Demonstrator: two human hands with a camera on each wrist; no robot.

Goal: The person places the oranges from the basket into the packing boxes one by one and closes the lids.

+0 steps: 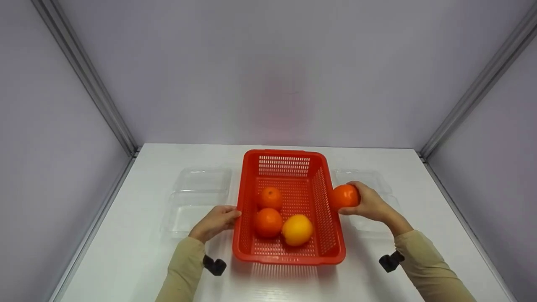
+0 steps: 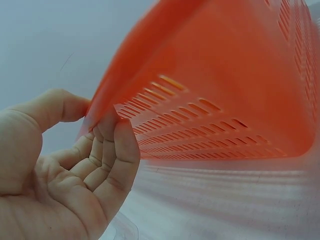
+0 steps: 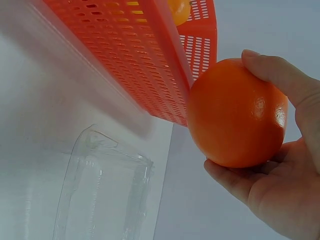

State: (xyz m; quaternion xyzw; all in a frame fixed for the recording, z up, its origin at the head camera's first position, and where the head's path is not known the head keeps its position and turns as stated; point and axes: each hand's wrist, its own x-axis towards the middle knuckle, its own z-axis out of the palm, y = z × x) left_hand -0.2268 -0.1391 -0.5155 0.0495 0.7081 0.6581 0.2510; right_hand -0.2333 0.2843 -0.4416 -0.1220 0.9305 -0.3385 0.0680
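A red plastic basket [image 1: 289,261] with slotted walls stands mid-table. My left hand [image 1: 216,221] pinches its left rim between thumb and fingers, as the left wrist view shows close up. In my right hand [image 1: 369,203] is an orange [image 3: 237,112], gripped between the thumb and fingers right at the outside of the basket's right rim. Inside the basket lie two more oranges, a rear orange [image 1: 270,198] and a front orange [image 1: 268,223], beside a yellow-orange fruit [image 1: 297,230].
A clear plastic container [image 1: 199,201] lies open on the left of the white table [image 1: 142,260]. Its like, another clear container [image 1: 365,178], lies on the right, partly behind my right hand. Pale walls enclose the table at the back and sides.
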